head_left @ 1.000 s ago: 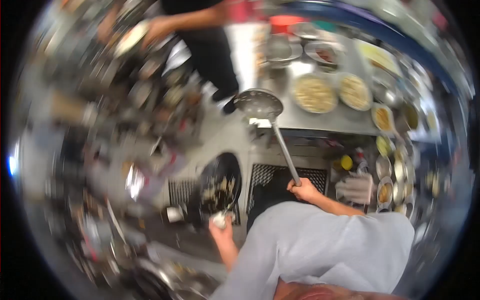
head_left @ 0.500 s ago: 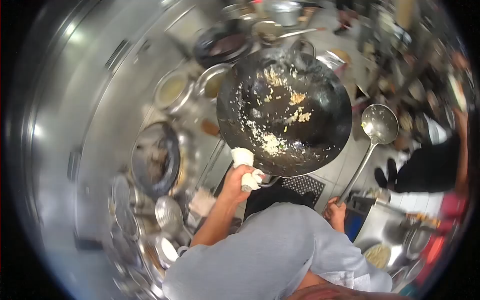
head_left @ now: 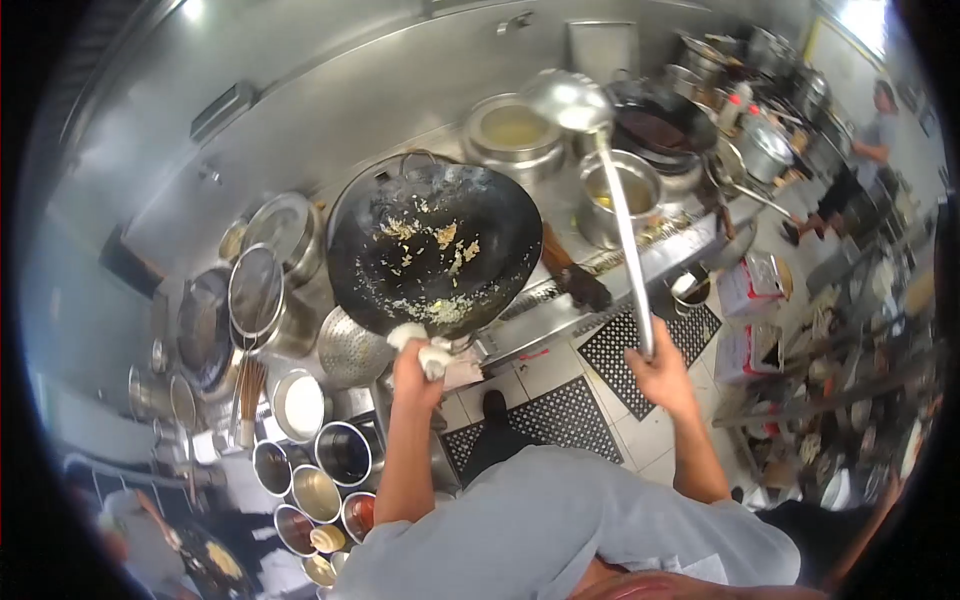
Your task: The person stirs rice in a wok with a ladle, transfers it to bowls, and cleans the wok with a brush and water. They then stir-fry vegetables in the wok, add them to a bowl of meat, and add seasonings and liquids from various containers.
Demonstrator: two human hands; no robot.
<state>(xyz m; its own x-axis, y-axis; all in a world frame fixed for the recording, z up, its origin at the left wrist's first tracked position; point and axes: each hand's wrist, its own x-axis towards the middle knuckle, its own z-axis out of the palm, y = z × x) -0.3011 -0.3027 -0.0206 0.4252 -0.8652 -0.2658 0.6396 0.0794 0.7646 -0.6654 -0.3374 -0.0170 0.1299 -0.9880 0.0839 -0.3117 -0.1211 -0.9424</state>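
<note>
A large black wok point(head_left: 375, 265) is tilted over the stove at left of centre. Rice grains point(head_left: 440, 310) and browned egg-like bits cling inside it. My left hand point(head_left: 414, 375) is closed around a white cloth point(head_left: 408, 336) at the wok's near edge; the handle under the cloth is hidden. My right hand point(head_left: 664, 380) grips the end of a long metal ladle point(head_left: 622, 210). The ladle's bowl is raised above the stove at upper right, apart from the wok.
Pots of yellowish liquid point(head_left: 513, 127) and a second dark wok point(head_left: 655, 130) stand behind. A perforated strainer point(head_left: 350, 347) and several seasoning tubs point(head_left: 316, 492) lie left. Black perforated mats point(head_left: 565, 420) cover the floor. Other people point(head_left: 880, 140) stand farther off.
My view has swung from the aisle to the stove. The wok, with my left hand, is now over the stove on the left. My right hand has raised the ladle.
</note>
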